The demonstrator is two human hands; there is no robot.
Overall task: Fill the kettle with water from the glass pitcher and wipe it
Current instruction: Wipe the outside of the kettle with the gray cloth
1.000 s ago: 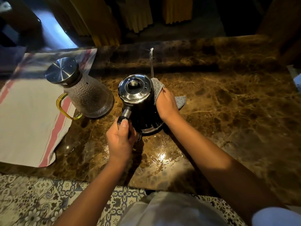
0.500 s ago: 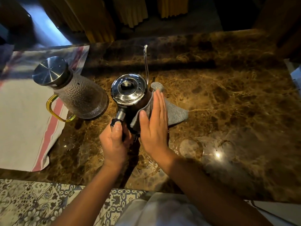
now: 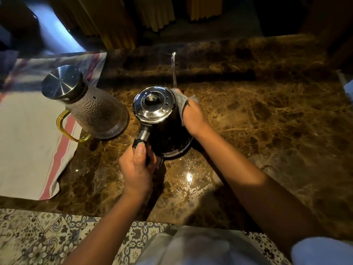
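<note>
Left hand (image 3: 136,167) curled round the black kettle handle (image 3: 143,138), thumb laid flat along its top, firm hold. Right hand (image 3: 193,115) cupped against the kettle's right flank with the grey cloth (image 3: 181,101) trapped between palm and metal; its fingertips wrap out of sight round the far side, so how tightly they pinch the cloth I can't say for sure. The kettle (image 3: 164,131) sits upright on the marble counter (image 3: 267,121) directly between the two hands, lid (image 3: 153,104) on, thin gooseneck spout (image 3: 173,69) rising just beyond the right fingers. Key relation: handle-to-spout axis runs from the left hand straight away from the person, so the cloth hand is on the side wall, nearer the spout, and looks best placed to sweep round the body while the left steadies. Wiping stage, by my read; filling seems done. Glass pitcher (image 3: 95,109) stands left of the left fingers, capped, near but not touching the kettle, its base partly on a striped towel (image 3: 28,140). Wet sheen on the counter near the left wrist.
</note>
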